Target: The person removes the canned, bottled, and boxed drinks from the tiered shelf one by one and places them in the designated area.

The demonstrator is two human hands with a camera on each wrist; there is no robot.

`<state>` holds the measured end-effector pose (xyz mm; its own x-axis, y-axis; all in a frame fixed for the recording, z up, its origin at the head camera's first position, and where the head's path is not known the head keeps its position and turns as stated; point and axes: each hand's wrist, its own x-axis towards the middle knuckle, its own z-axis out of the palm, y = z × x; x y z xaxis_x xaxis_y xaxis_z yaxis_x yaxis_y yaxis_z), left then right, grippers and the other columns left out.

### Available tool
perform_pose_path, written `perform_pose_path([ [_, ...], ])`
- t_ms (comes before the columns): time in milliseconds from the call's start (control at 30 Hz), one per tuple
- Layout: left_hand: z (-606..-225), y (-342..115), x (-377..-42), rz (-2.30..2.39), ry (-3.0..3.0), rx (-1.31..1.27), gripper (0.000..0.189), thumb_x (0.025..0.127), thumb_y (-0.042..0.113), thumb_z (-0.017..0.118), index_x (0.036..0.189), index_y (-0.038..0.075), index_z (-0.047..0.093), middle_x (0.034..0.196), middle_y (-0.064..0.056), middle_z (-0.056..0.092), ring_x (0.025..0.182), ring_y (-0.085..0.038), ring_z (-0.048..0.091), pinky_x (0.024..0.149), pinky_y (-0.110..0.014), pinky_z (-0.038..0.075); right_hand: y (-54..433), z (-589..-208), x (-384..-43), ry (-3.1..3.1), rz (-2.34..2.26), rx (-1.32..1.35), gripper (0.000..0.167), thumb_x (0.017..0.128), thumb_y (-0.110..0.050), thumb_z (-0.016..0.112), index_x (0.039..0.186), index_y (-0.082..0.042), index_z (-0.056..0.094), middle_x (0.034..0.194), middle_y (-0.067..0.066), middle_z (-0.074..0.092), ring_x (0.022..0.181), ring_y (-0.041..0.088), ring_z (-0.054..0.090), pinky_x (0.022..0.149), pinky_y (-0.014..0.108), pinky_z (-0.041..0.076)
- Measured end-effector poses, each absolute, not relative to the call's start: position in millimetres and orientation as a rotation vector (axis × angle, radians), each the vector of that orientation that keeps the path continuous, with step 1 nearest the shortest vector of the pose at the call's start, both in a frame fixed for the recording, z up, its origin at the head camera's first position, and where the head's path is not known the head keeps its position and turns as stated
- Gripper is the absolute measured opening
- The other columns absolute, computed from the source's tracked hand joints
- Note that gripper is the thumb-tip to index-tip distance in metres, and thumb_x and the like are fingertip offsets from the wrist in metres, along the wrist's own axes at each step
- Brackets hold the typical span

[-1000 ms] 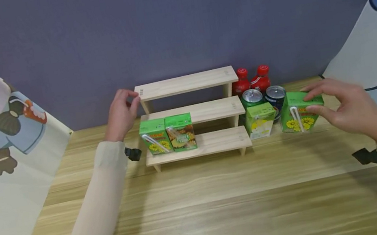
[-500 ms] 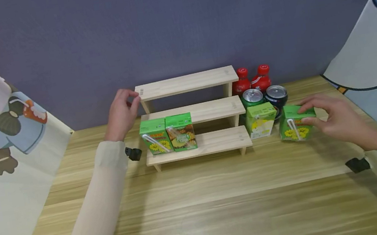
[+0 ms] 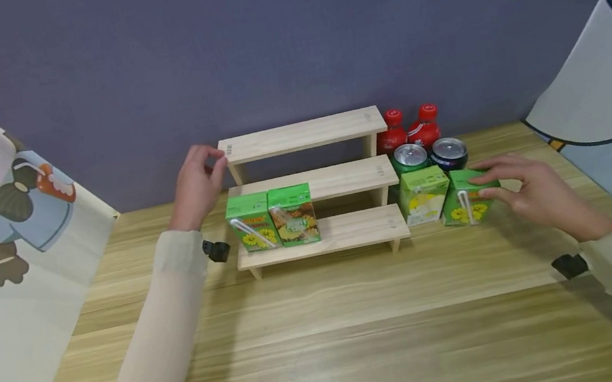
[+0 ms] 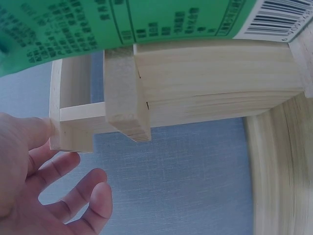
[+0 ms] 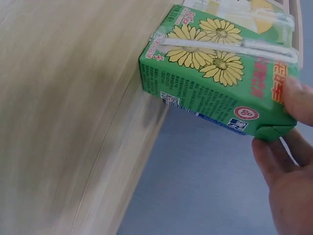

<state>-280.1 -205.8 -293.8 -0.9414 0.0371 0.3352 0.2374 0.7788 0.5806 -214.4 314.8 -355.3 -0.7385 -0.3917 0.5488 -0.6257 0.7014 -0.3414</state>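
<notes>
Right hand's got a green flower-print box pinched by its top, just beside the yellow-green carton on the table. Two green cartons sit on the wooden shelf's bottom tier. Cans further back, left hand pinching the top tier's left end, red bottles behind the cans.
</notes>
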Motion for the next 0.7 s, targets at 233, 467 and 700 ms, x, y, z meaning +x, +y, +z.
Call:
perform_pose_path([
  [233, -294.3, -205.6, -281.0, -0.922, -2.665, -0.209, 0.029, 0.100, 0.029, 0.048, 0.117, 0.007, 0.056, 0.120, -0.005, 0.048, 0.091, -0.021, 0.051, 0.074, -0.036, 0.045, 311.4, -354.3, -217.0, -2.403, 0.723, 0.809, 0.035, 0.059, 0.014, 0.082, 0.088, -0.003, 0.075, 0.108, 0.012, 0.065, 0.096, 0.024, 0.051, 0.077, 0.017, 0.033],
  [467, -295.1, -205.1, -281.3, -0.921, -2.663, -0.204, 0.029, 0.100, 0.028, 0.049, 0.117, 0.007, 0.056, 0.120, -0.005, 0.048, 0.092, -0.022, 0.051, 0.074, -0.036, 0.045, 309.0, -356.9, -220.0, -2.373, 0.715, 0.778, 0.032, 0.059, 0.012, 0.082, 0.088, -0.002, 0.075, 0.103, 0.012, 0.066, 0.093, 0.021, 0.049, 0.072, 0.020, 0.033],
  [700, -294.4, -206.2, -282.4, -0.932, -2.665, -0.199, 0.029, 0.099, 0.028, 0.049, 0.117, 0.007, 0.056, 0.120, -0.005, 0.048, 0.093, -0.021, 0.051, 0.075, -0.035, 0.046, 305.4, -357.9, -221.3, -2.339, 0.729, 0.767, 0.031, 0.057, 0.011, 0.084, 0.083, -0.001, 0.074, 0.100, 0.014, 0.066, 0.092, 0.025, 0.050, 0.074, 0.018, 0.031],
])
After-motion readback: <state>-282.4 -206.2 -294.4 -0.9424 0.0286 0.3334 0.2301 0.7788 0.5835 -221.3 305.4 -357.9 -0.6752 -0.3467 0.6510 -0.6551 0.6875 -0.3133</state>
